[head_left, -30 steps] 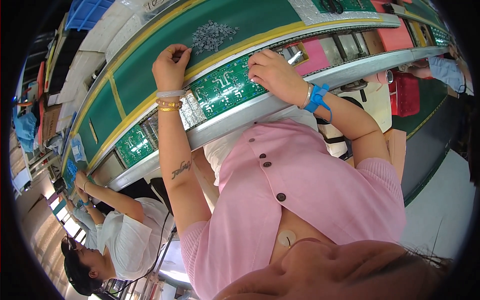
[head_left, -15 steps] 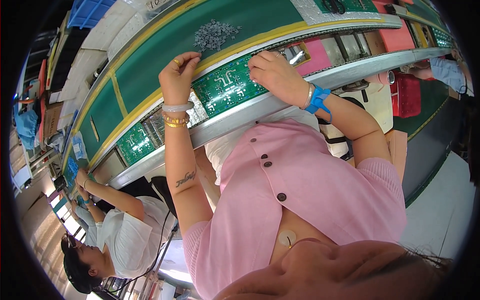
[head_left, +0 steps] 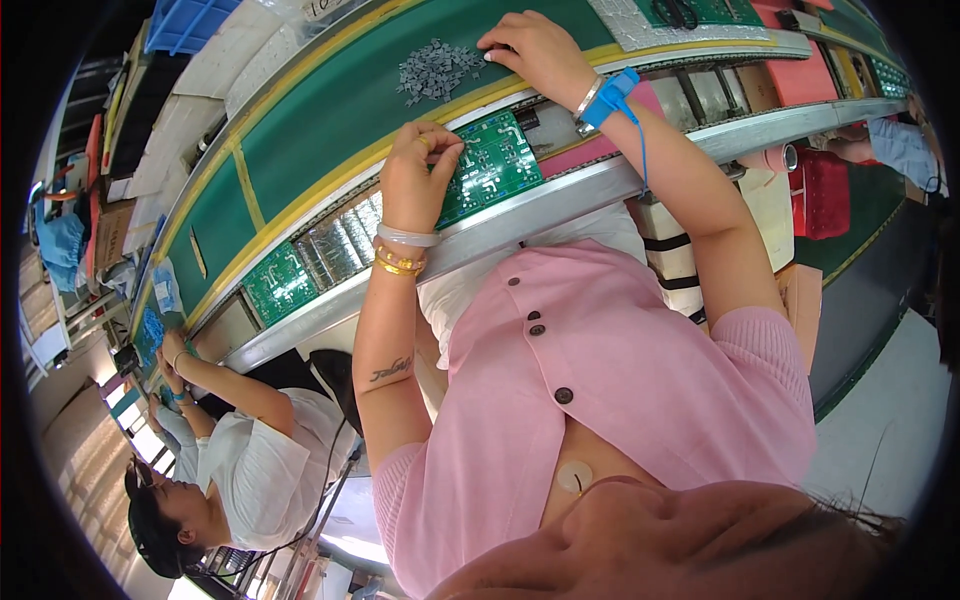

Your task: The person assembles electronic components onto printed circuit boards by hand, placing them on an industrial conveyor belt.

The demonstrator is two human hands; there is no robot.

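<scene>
Left hand: (head_left: 412, 180) has come off the pile to the circuit board's (head_left: 503, 165) left end; thumb and finger nearly together, can't tell if a piece is pinched.
Right hand: (head_left: 548, 55) has left the board, now at the grey pieces' (head_left: 432, 75) right edge; fingertips slightly parted, hold unclear.
Board: between metal rails (head_left: 490, 236), below pile.
Read: hands swapped stations, likely alternating.

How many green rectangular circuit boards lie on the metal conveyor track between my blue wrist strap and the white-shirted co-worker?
2: one board beside your bare left hand, which partly covers it; another board farther left, toward the co-worker. Others may be hidden.
</scene>
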